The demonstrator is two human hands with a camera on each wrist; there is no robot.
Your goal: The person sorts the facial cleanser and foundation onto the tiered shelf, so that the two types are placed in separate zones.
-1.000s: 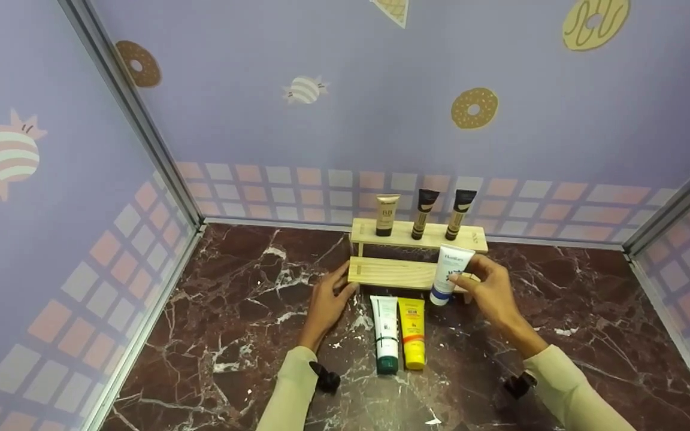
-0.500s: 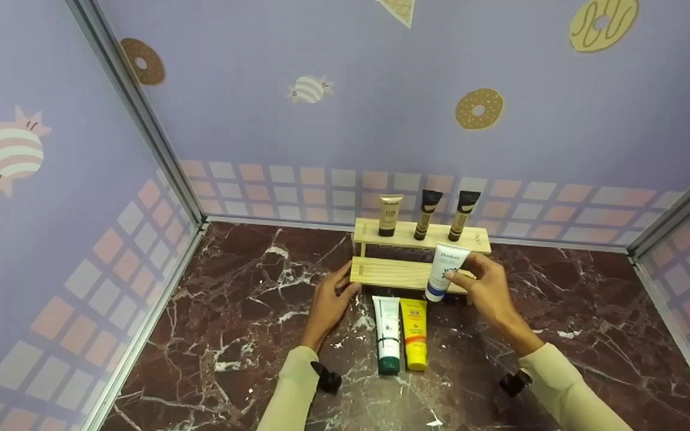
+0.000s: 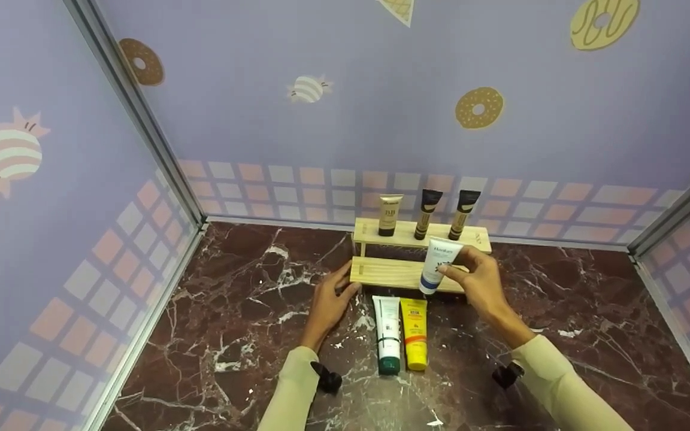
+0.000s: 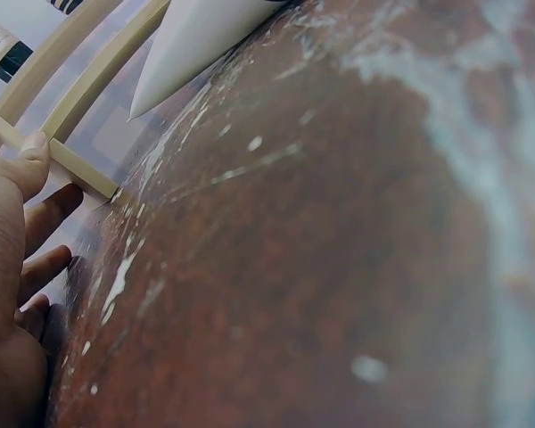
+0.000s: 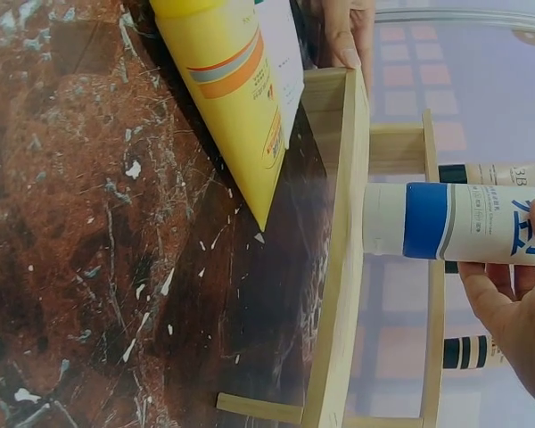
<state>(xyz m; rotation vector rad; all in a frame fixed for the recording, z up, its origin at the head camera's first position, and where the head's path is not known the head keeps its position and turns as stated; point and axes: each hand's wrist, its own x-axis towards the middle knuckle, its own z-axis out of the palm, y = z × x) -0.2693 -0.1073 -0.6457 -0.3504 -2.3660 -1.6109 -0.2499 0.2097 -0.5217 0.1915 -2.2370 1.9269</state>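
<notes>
My right hand pinches a white squeeze tube with a blue band, held cap down and slightly tilted at the lower tier of a two-tier wooden rack. In the right wrist view the white cap is right at the lower shelf's surface. At the rack's left end, my left hand grips the lower shelf, thumb against the wood. A white tube with a green cap and a yellow tube lie side by side in front of the rack.
On the upper tier stand a beige tube and two slim black tubes, the middle one and the right one. Behind the rack rises a lilac wall. Dark red marbled tabletop surrounds everything.
My right hand has carried the blue-banded tube left and slightly up, from the lower shelf's right end toward its middle. The left hand stays at the rack; the camera view shifted slightly.
</notes>
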